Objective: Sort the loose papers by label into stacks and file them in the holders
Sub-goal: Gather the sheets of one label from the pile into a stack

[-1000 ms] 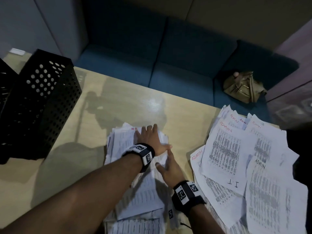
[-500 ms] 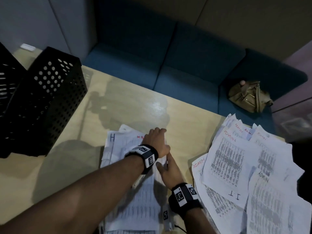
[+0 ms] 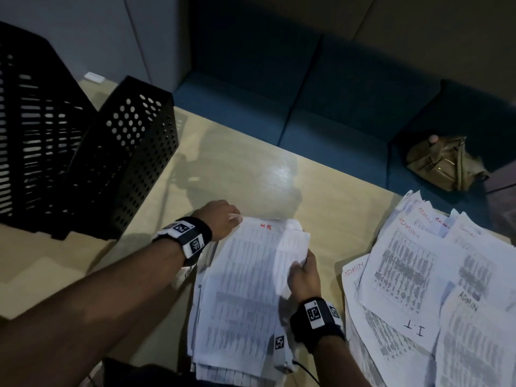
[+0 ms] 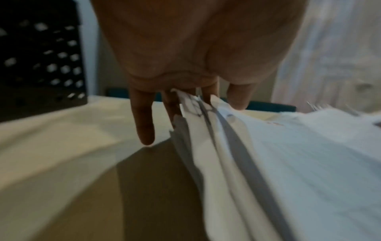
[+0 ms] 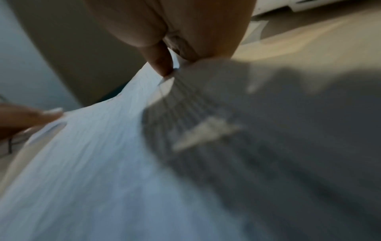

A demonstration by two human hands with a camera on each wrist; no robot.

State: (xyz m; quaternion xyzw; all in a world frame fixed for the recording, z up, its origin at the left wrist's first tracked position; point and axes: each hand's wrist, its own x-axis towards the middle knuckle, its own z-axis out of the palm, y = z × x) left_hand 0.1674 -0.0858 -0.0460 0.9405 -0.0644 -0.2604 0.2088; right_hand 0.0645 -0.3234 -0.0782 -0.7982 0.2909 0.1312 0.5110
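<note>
A stack of printed papers [image 3: 245, 289] with a red "HR" label near its top lies before me on the table. My left hand [image 3: 220, 219] grips its far left corner, thumb on the top sheet. In the left wrist view the left hand [image 4: 185, 101] has fingers curled behind the stack [image 4: 288, 163], whose left edge is raised off the table. My right hand [image 3: 303, 272] pinches the right edge, where the sheets curl up. The right wrist view, blurred, shows the right hand [image 5: 171, 65] pinching the stack [image 5: 103, 163]. Two black holders, perforated [image 3: 131, 152] and slatted [image 3: 33, 121], stand at the left.
A loose spread of papers [image 3: 432, 275] marked "ADMIN" and "I.T" covers the table's right side. Bare wooden table [image 3: 237, 169] lies between the holders and the stack. Behind the table runs a blue sofa [image 3: 335, 107] with a tan bag [image 3: 444, 160] on it.
Both hands went from pressing flat on the middle of the stack to gripping its edges: the left moved to the far left corner, the right to the right side. The sheets are gathered closer together.
</note>
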